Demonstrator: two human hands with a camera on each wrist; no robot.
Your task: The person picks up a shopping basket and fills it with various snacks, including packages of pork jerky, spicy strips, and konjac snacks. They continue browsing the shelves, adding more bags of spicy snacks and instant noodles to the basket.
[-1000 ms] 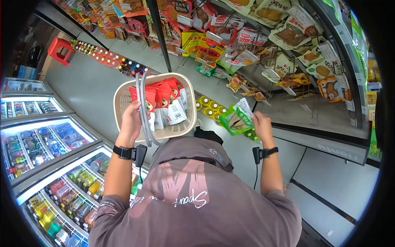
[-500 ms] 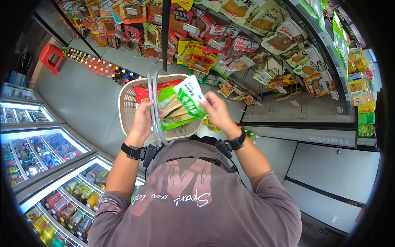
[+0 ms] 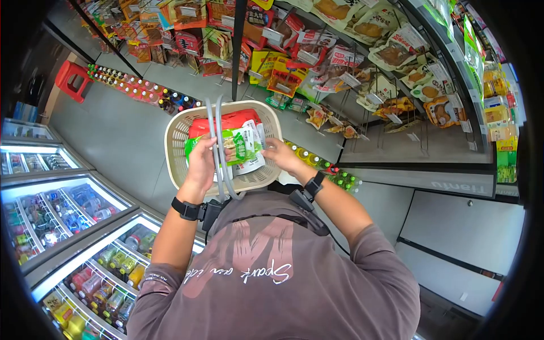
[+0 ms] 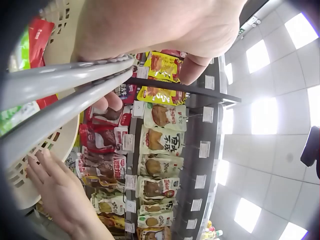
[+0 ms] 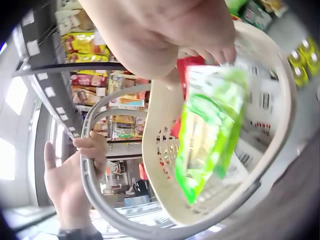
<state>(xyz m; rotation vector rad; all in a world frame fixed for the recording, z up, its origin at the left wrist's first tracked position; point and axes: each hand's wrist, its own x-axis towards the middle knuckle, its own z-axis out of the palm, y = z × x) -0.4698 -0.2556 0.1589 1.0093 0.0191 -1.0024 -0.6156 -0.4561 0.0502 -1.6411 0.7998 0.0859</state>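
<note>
My left hand [image 3: 201,164] grips the two grey handles [image 3: 218,153] of a beige plastic basket [image 3: 175,141] held up in front of my chest. Red and white snack packets [image 3: 226,122] fill the basket, and a green packet [image 3: 241,144] lies on top of them. My right hand [image 3: 279,154] is at the basket's right rim, its fingertips at the green packet's edge. The left wrist view shows that right hand [image 4: 55,192] with straight fingers against the basket wall [image 4: 65,145]. In the right wrist view the green packet [image 5: 210,130] is blurred just below the right hand [image 5: 165,30].
Racks of hanging snack packets [image 3: 340,62] rise ahead and to the right. Glass-topped drink coolers [image 3: 62,198] line the left side. A row of bottles [image 3: 141,85] and a red stool [image 3: 71,76] stand on the grey floor beyond the basket.
My right hand carried the green packet from the shelf side over to the basket, and the packet now lies on the red packets. My left hand kept hold of the handles.
</note>
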